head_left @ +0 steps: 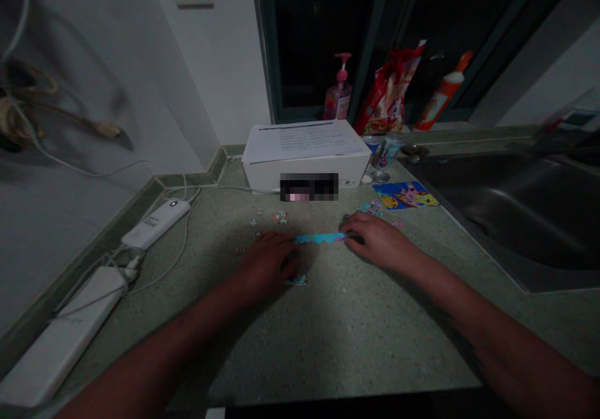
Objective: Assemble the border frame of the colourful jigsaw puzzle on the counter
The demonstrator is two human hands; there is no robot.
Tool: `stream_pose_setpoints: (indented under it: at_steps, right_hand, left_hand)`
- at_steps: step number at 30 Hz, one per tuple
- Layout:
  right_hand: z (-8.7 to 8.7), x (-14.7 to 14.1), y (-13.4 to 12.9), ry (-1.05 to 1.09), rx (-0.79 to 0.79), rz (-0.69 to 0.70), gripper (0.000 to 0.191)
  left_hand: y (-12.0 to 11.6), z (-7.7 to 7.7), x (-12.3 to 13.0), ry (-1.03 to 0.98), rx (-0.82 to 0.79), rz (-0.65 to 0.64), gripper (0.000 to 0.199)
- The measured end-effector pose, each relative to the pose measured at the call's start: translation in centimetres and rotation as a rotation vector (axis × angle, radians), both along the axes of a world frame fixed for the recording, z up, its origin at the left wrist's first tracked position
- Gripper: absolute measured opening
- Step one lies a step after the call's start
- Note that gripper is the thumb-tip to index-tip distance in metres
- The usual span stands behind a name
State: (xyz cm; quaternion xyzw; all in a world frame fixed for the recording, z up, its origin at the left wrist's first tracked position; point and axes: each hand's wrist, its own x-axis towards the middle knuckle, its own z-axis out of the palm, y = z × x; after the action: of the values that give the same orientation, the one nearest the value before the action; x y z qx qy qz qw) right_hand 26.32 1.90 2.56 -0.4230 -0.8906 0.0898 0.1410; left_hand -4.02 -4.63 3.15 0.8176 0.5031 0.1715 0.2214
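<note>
A narrow strip of joined blue jigsaw pieces [319,238] lies on the speckled green countertop [347,338] between my hands. My left hand [267,264] closes on the strip's left end, and my right hand [379,241] closes on its right end. A small cluster of pieces [297,279] sits just below my left hand. Loose pieces [280,217] are scattered above the strip, and a pink-and-blue pile of pieces [371,208] lies beyond my right hand. Farther back is a colourful cartoon picture card [405,194].
A white box [307,172] topped with printed paper stands at the back. Behind it are a pink pump bottle [338,94], a red bag [388,94], an orange-capped bottle [440,92] and a can [388,150]. A steel sink [510,212] lies right; white power strips [60,338] and cables lie left.
</note>
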Motion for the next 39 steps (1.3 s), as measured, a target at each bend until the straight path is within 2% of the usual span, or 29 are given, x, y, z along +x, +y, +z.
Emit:
stream_pose_setpoints:
  at_steps: [6,14,24,32,39]
  right_hand:
    - [-0.25,0.05,-0.02,0.033,0.018,-0.001,0.017]
    - [0.59,-0.15,-0.33,0.025,0.016,0.012,0.021]
    - [0.39,-0.24,-0.36,0.046,0.01,0.032,0.019]
    - [0.42,-0.37,-0.39,0.018,-0.009,0.019,0.019]
    - [0.48,-0.45,-0.48,0.016,-0.002,0.014,0.018]
  left_hand:
    - [0.16,-0.37,-0.1,-0.022,0.008,-0.011,0.02]
    - [0.02,-0.25,-0.07,-0.069,0.004,0.001,0.024]
    - [0.06,-0.43,-0.16,-0.016,0.036,-0.016,0.022]
    - [-0.08,-0.07,0.03,0.161,0.104,-0.043,0.026]
    - [0.09,-0.05,-0.32,0.164,0.106,-0.02,0.025]
